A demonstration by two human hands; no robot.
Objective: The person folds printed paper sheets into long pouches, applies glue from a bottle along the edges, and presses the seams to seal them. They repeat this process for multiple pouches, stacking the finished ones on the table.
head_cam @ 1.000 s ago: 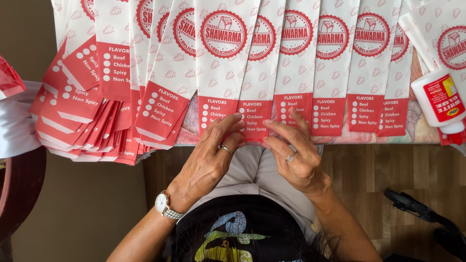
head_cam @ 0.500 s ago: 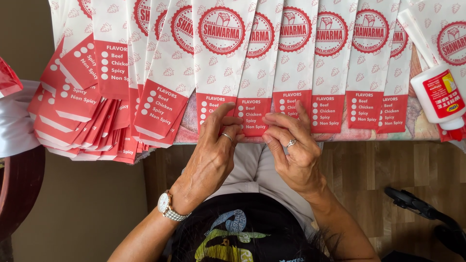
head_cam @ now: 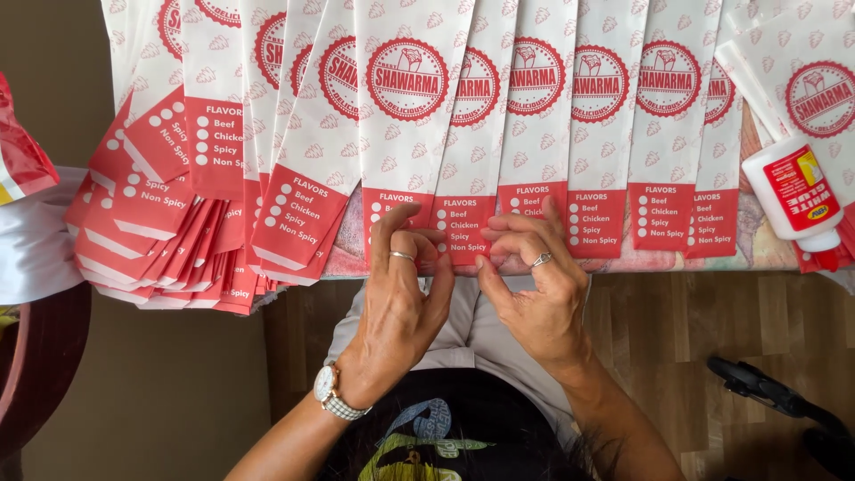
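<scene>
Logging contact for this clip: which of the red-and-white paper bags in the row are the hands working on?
The bag at the row's middle: both hands, left hand and right hand, pinch its red bottom edge. Its neighbours lie untouched.

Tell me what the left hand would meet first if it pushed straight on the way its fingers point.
The left hand points up the picture; its fingertips already rest at the red bottom edge of the white paper sleeve directly ahead, so it would probably meet that sleeve first.

Your left hand (head_cam: 403,294) and right hand (head_cam: 534,285) have drawn back from flat on the paper bag (head_cam: 463,227) and curled, fingertips now pinching its red bottom edge; your view has shifted slightly
</scene>
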